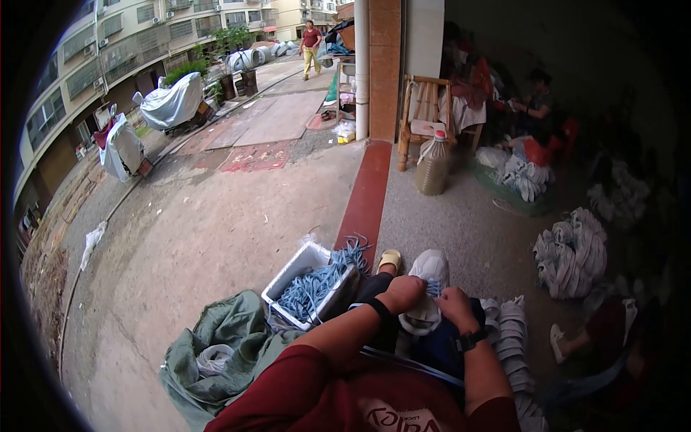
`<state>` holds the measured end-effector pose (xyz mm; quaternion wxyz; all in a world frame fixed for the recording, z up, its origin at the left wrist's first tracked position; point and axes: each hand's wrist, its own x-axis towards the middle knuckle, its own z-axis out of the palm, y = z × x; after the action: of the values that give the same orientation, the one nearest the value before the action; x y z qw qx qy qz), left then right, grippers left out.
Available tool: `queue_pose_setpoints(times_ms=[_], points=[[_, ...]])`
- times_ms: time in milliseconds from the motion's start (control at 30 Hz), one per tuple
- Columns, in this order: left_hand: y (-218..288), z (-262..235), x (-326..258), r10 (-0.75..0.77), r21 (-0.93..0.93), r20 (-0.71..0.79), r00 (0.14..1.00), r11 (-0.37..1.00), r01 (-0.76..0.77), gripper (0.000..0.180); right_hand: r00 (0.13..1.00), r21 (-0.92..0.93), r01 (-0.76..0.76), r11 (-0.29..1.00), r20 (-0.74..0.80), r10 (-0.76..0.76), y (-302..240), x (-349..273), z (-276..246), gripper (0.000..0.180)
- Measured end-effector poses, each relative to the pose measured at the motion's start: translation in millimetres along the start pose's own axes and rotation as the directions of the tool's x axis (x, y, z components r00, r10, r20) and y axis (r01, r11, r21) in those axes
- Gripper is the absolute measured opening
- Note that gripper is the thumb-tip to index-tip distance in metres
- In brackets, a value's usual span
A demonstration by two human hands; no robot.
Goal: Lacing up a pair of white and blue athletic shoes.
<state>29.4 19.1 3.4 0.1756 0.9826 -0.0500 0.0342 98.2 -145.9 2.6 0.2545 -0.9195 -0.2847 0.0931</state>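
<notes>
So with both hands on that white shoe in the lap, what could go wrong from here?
1. The left hand and right hand work close together on the white shoe with its blue lace; the lace could snag or be threaded wrongly.
2. A long blue lace trails across the lap and could catch on an arm.
3. The white box of blue laces sits close by the knee and laces already hang over its edge, so a nudge might spill more.

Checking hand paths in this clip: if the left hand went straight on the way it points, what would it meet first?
The left hand points up and right, onto the white shoe on the lap, which it already touches at the blue laces. The shoe comes first; beyond it lies the grey floor, though depth is unclear.
</notes>
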Motion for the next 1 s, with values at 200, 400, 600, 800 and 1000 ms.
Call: queue_pose_setpoints(times_ms=[200, 400, 600, 800, 1000], points=[[6, 3, 6, 0.037, 0.066, -0.020, 0.999, 0.997, -0.036, 0.011, 0.998, -0.008, 0.042, 0.999, -0.043, -0.042, 3, -1, -1, 0.023], [5, -11, 17, 0.082, 0.110, 0.073, 0.994, 0.990, -0.090, 0.014, 0.993, -0.098, 0.061, 0.993, -0.093, -0.070, 4, 1, 4, 0.019], [-2, 7, 6, 0.057, 0.029, -0.051, 0.997, 0.998, -0.056, 0.015, 0.965, -0.155, 0.192, 0.969, -0.147, -0.215, 3, 2, 9, 0.015], [-8, 18, -3, 0.019, -0.086, -0.245, 0.969, 0.995, -0.041, 0.015, 0.865, -0.377, 0.435, 0.818, -0.076, -0.496, 4, 1, -11, 0.009], [-17, 16, -8, 0.341, -0.124, -0.176, 0.924, 0.923, -0.364, 0.015, 0.684, -0.521, 0.612, 0.595, -0.030, -0.729, 22, -9, -11, 0.006]])
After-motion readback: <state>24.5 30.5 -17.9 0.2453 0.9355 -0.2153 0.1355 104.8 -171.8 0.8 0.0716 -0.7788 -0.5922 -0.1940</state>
